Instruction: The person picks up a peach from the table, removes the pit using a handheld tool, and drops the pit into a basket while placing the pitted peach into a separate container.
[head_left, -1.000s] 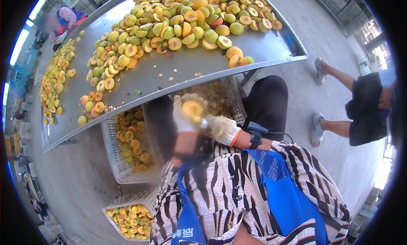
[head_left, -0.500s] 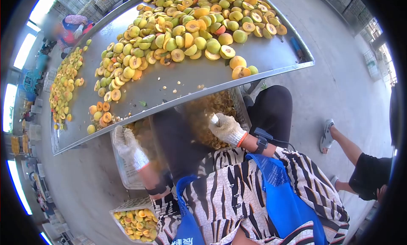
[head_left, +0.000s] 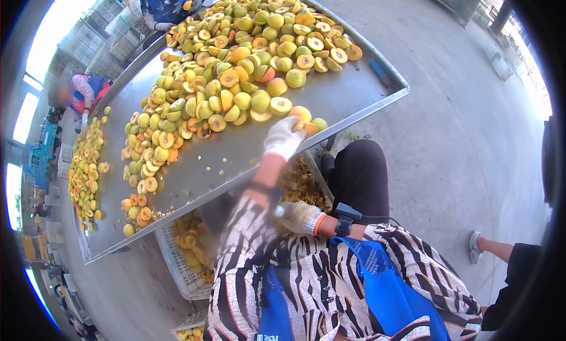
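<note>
My left hand (head_left: 284,139), in a white knit glove, reaches across to the near right edge of the metal table. Its fingers close around a peach half (head_left: 306,128) beside a few other pieces. Low in front of my body, my gloved right hand (head_left: 299,217) is closed on a small metal tool (head_left: 279,211), of which only a shiny tip shows; its exact kind is hidden. Halved yellow-green peaches (head_left: 229,77), several with stones showing, are heaped on the metal table (head_left: 348,105).
Beneath the table edge are a crate of brown scraps (head_left: 303,179) and a white crate of peach halves (head_left: 191,249). A blue-handled tool (head_left: 379,73) lies at the table's right corner. Co-workers (head_left: 171,5) sit along the far side. Another person's leg (head_left: 495,246) is at right.
My left hand has moved from above the white crate up and right to the peaches at the table edge. My right hand has dropped closer to my body. The view has shifted.
</note>
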{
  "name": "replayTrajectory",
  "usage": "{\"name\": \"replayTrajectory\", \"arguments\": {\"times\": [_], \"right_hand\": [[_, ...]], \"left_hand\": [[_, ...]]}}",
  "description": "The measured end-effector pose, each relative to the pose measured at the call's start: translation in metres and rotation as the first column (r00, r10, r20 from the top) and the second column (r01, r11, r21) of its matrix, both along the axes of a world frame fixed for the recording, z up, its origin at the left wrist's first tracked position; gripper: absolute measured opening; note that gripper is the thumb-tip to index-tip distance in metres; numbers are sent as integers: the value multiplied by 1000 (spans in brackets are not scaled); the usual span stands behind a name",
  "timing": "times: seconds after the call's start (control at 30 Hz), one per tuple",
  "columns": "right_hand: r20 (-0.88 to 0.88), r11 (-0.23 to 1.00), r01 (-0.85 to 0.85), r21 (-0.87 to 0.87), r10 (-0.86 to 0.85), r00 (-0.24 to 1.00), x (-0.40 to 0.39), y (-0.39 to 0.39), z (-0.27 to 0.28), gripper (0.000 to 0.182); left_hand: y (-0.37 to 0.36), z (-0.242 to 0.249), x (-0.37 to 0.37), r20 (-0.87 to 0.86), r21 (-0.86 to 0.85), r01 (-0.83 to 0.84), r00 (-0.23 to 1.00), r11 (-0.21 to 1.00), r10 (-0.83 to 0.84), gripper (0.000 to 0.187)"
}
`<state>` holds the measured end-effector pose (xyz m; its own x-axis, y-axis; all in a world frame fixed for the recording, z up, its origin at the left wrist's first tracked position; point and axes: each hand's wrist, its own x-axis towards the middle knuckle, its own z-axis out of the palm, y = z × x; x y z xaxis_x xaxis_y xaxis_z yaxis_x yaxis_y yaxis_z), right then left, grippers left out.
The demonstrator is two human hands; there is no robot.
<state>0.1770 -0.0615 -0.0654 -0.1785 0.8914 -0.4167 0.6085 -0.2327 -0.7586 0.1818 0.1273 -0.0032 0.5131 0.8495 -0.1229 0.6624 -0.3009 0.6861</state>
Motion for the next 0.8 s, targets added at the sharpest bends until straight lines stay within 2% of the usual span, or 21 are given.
{"name": "replayTrajectory", "arguments": {"times": [0.07,0.13,0.2,0.23,0.27,0.3,0.33,0.37,0.4,0.43,0.47,0.53,0.6,0.63,0.7,0.73,0.8], "right_hand": [[7,999,-14,-43,14,1000,4,-1,9,29],[48,994,-45,-99,50,998,8,0,23,29],[85,996,-62,-65,67,994,11,2,37,28],[101,996,-76,-47,81,992,11,1,38,27],[241,985,-162,59,143,960,10,-1,35,25],[106,993,61,97,-71,992,9,-1,34,26],[-34,955,280,99,-278,960,9,4,45,30],[-87,916,398,52,-393,915,9,10,62,29],[-129,860,510,-3,-506,853,7,14,72,28],[-294,798,576,176,-516,805,2,15,66,23],[-345,753,602,267,-508,789,0,16,65,22],[-342,783,523,336,-416,843,-3,18,80,28],[-196,803,355,478,-297,935,-10,18,97,36],[-114,803,261,536,-238,965,-13,18,101,40],[-54,868,215,448,-214,975,-19,20,101,41],[-26,895,193,402,-199,980,-20,21,101,42],[-31,867,178,465,-185,982,-22,17,90,42]], "left_hand": [[0,4,-1,97,-90,-45,994,995,54,50],[-2,9,-15,380,-328,-136,887,935,262,45],[-9,13,-42,562,-561,-140,659,816,500,41],[-14,15,-61,627,-668,-80,476,740,617,30],[-18,10,-79,654,-720,-44,291,693,698,25],[-23,5,-102,601,-798,74,175,598,780,27],[-29,2,-124,522,-841,204,62,501,851,31],[-38,8,-139,430,-859,297,-22,417,902,38],[-50,19,-148,419,-867,275,-52,416,907,40],[-64,33,-152,407,-874,258,-77,412,910,42],[-75,38,-156,392,-881,247,-97,404,915,43],[-89,3,-167,657,-754,56,61,654,752,44],[-103,3,-163,652,-753,1,133,658,747,39],[-107,5,-160,501,-847,180,-42,500,864,31],[-112,-36,-162,718,-694,35,93,719,690,28],[-113,-37,-162,725,-678,-13,150,735,672,28],[-117,-40,-163,722,-637,-106,266,764,639,27]]}}
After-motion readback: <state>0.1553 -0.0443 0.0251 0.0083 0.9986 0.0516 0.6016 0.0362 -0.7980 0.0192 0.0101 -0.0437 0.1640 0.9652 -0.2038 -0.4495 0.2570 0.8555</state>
